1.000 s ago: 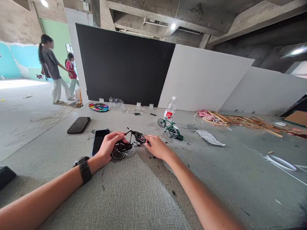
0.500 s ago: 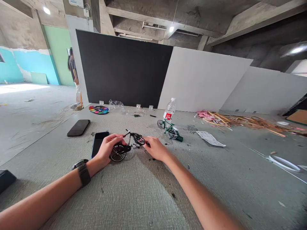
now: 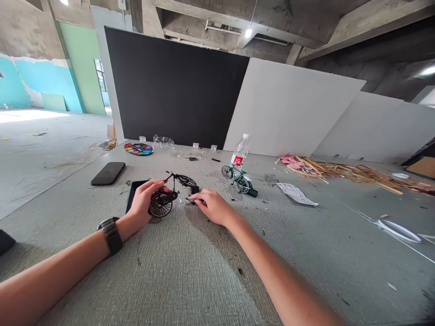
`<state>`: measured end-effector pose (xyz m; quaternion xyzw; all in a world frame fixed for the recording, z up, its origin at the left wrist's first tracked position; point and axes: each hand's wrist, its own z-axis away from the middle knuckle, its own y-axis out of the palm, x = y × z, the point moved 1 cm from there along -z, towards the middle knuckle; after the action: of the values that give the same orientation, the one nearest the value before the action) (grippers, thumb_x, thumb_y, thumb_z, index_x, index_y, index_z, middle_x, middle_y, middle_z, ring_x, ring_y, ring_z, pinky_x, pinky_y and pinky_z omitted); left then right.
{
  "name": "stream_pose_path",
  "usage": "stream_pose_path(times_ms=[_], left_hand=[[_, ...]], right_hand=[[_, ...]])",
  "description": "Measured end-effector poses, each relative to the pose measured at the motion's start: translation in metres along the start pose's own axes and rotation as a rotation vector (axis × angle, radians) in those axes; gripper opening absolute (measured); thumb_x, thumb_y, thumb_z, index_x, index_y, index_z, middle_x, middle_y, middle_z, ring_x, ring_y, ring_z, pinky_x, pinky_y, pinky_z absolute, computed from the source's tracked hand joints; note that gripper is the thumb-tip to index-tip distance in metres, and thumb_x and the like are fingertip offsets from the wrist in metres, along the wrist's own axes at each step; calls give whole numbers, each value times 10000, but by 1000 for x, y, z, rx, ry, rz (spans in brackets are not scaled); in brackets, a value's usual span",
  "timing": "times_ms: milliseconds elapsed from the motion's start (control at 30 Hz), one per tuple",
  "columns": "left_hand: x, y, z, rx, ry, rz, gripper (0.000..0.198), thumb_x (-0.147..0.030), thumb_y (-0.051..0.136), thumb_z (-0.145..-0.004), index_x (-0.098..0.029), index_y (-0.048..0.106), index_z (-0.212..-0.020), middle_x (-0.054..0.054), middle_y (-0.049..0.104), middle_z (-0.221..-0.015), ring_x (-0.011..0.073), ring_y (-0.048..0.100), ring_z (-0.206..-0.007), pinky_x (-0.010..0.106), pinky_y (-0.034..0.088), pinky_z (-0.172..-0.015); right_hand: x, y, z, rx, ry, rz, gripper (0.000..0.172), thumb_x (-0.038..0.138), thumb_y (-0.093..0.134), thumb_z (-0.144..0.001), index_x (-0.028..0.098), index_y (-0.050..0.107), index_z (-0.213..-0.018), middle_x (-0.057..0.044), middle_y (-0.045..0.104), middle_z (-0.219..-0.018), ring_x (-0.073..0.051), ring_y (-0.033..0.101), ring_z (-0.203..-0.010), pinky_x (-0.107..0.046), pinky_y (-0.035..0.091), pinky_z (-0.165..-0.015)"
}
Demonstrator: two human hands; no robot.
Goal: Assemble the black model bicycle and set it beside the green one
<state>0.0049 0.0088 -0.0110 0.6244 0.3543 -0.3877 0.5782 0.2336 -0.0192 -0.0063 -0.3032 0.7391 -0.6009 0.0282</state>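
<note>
My left hand (image 3: pixel 144 201) is closed on a black model bicycle (image 3: pixel 163 197), gripping it near the rear. One spoked wheel touches the surface; the other is raised and tilted to the right. Small loose parts (image 3: pixel 188 199) lie just right of the bicycle, with a small black block (image 3: pixel 195 190) behind them. My right hand (image 3: pixel 215 207) is over these parts, fingertips pinched together; whatever is between them is too small to make out. A dark phone (image 3: pixel 131 199) is partly hidden behind my left hand. A green model bicycle (image 3: pixel 237 178) stands farther right.
A water bottle (image 3: pixel 240 151) stands behind the green bicycle. Another phone (image 3: pixel 108 174) and a paint palette (image 3: pixel 138 149) lie at left. A printed sheet (image 3: pixel 297 194), wooden strips (image 3: pixel 353 173) and a white ring (image 3: pixel 399 231) lie at right. A black panel (image 3: pixel 173 90) rises behind.
My right hand has let go of the black bicycle's raised wheel and moved down to the small parts. The bicycle has shifted slightly left in my left hand. The person at far left is out of view.
</note>
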Motion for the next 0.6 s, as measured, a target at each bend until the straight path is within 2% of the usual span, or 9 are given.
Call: stream_pose_path(times_ms=[400,600], left_hand=[[0,1,1,19,-35,-18,295,-358,812,-664,-176,705,-871,5,678,-686,180,669,-661,245,492,-560],[3,0,0,26,-57,0,264,-353,799,-712,-170,693,-869,8,681,-701,157,659,-654,227,504,-564]], right_hand=[[-9,3,-1,12,25,20,202,204,559,-927,226,714,-1055,-65,690,-1005,-175,629,-922,-307,451,-831],[-12,-3,-1,-10,17,12,248,259,458,-987,218,700,-1028,-54,683,-969,-165,619,-892,-302,449,-815]])
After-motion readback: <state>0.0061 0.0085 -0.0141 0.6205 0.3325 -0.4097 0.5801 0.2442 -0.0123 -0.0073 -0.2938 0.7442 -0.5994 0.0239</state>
